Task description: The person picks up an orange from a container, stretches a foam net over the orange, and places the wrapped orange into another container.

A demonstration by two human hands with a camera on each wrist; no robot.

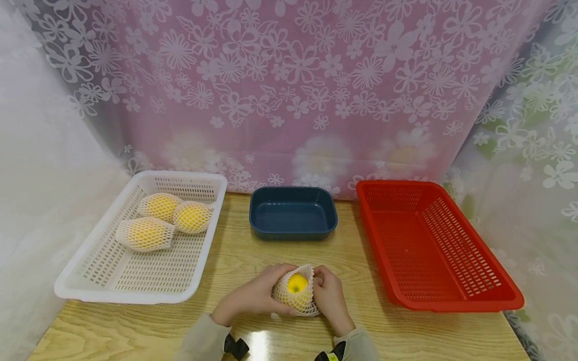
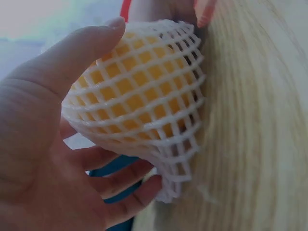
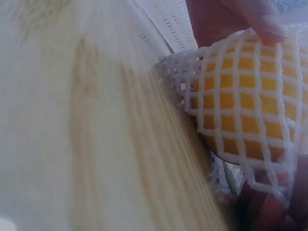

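A round yellow fruit [image 1: 296, 284] in a white foam net sleeve [image 1: 301, 302] is held low over the table's front part. Its bare end, with a small green spot, shows through the sleeve's opening. My left hand [image 1: 261, 293] grips the netted fruit from the left, thumb on the near side and fingers around the far side. In the left wrist view, the thumb [image 2: 91, 45] presses the net. On the right, my right hand [image 1: 330, 297] pinches the sleeve's edge. The right wrist view shows fingertips [image 3: 269, 211] at a loose lower corner of the net.
A white basket [image 1: 189, 288] at the left holds three more yellow fruits in foam nets [image 1: 146, 234]. Behind the hands stands a dark blue tub [image 1: 293, 235]. A red basket [image 1: 406, 240] stands at the right, and a floral curtain [image 1: 289, 90] hangs behind the wooden table [image 1: 135, 331].
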